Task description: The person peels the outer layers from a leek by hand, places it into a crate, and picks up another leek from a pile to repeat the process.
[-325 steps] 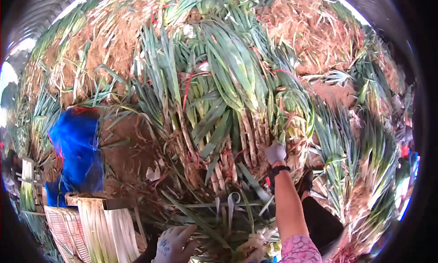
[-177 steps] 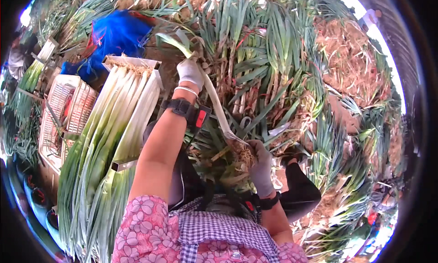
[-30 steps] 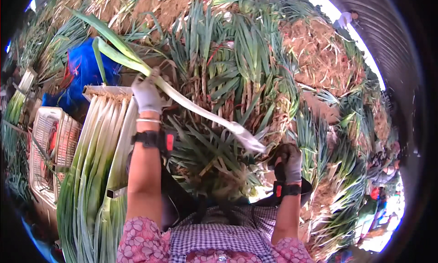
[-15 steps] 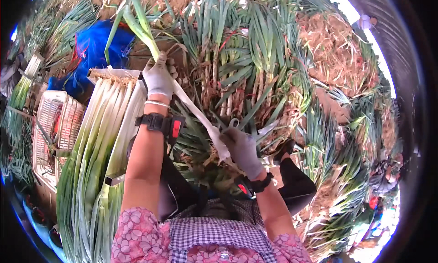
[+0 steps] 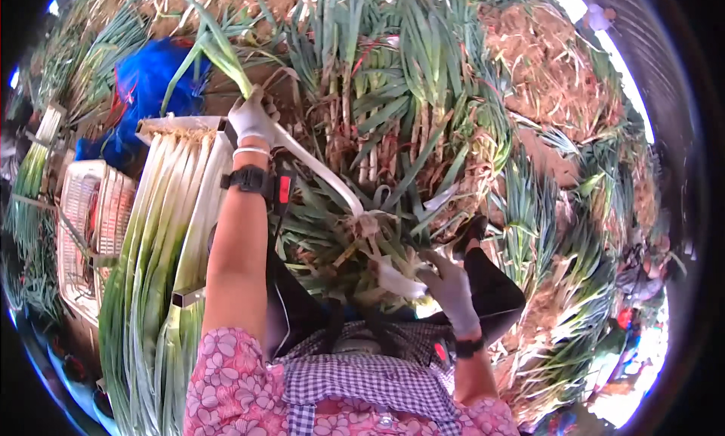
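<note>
Fingers of the gloved left hand (image 5: 253, 119) clamp a long green onion (image 5: 317, 171) where white stalk meets leaves, while the gloved right hand (image 5: 451, 285) pinches loose skin (image 5: 399, 279) at its root end; the stalk looks light, fairly stiff, easily bruised. Cleaned onions (image 5: 162, 247) lie stacked left, an unsorted heap (image 5: 408, 111) ahead.

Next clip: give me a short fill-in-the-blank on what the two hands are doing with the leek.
1. The left hand grips the leek near its ____ leaves.
2. The right hand holds the leek's ____ end.
3. Both hands wear ____ gloves.
4. The trimmed leeks lie on the person's ____ side.

Missing words: green; root; white; left
</note>
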`<state>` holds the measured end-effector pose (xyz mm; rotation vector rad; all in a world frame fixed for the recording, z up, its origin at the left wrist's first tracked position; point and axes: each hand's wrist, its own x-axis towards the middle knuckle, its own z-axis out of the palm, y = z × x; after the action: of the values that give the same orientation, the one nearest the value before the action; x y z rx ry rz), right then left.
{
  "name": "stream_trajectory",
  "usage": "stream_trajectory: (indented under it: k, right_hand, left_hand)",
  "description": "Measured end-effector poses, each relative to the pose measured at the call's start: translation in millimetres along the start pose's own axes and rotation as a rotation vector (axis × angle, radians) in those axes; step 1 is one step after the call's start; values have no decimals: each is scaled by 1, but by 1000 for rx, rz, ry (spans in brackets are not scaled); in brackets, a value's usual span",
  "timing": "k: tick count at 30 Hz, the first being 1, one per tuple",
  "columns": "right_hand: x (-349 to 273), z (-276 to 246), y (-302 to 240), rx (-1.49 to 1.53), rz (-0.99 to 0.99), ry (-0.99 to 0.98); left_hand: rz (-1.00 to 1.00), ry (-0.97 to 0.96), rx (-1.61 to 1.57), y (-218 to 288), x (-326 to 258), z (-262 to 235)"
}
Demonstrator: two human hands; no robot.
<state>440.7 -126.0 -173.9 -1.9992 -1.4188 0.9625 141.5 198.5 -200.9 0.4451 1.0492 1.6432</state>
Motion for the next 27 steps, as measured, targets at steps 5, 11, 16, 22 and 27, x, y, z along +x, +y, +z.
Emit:
stream_trajectory:
  k: [5, 11, 16, 22, 27]
  right_hand:
    - [72, 80, -49, 505, -39, -155]
    - [47, 77, -71, 538, 108, -310]
    - [22, 72, -27, 175, -380, 114]
    - [0, 15, 9, 194, 289, -229]
    - [56, 36, 25, 152, -325, -27]
  left_hand:
    - [-109, 36, 8, -28, -11, -5]
    - [-255, -3, 79, -41, -14, -7]
    - [-271, -47, 153, -74, -11, 0]
    - [-185, -37, 180, -76, -17, 18]
    - [-210, -135, -4, -68, -33, 38]
